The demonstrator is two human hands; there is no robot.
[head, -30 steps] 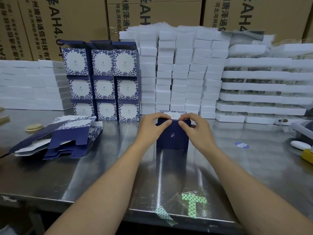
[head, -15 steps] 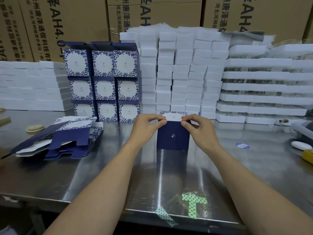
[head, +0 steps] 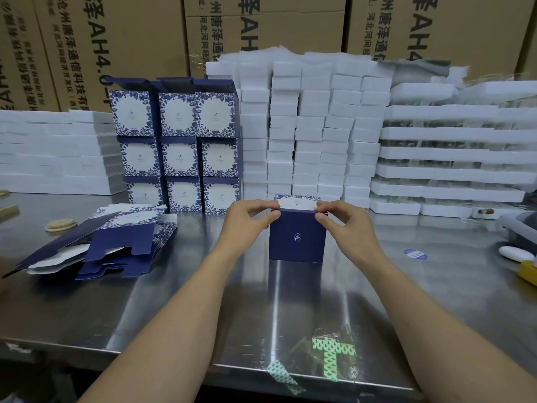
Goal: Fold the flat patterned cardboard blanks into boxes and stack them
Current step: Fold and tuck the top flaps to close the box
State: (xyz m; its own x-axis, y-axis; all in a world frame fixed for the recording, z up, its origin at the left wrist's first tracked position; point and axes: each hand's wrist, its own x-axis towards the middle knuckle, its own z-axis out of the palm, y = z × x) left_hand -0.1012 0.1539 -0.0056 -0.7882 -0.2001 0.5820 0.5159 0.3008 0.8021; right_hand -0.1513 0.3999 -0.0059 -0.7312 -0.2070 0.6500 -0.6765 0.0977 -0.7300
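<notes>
A dark blue box (head: 297,237) with a small white logo stands upright on the steel table (head: 180,301) at centre. Its patterned white-and-blue top flap rises behind the front wall. My left hand (head: 250,219) pinches the box's upper left corner and my right hand (head: 344,221) pinches the upper right corner, fingers on the flap. A pile of flat blue patterned blanks (head: 107,242) lies at the left. Behind it stands a stack of folded patterned boxes (head: 178,149), three wide and three high.
White foam blocks (head: 313,132) and white trays (head: 453,158) are stacked along the back, more white stacks (head: 55,152) at left, brown cartons (head: 125,36) behind. Green patterned tape (head: 331,356) marks the front edge. A round wooden disc (head: 60,224) sits left; white and yellow items (head: 520,257) lie right.
The patterned top flap now stands higher above the box's front wall, and both hands have shifted outward from the top middle to the upper corners.
</notes>
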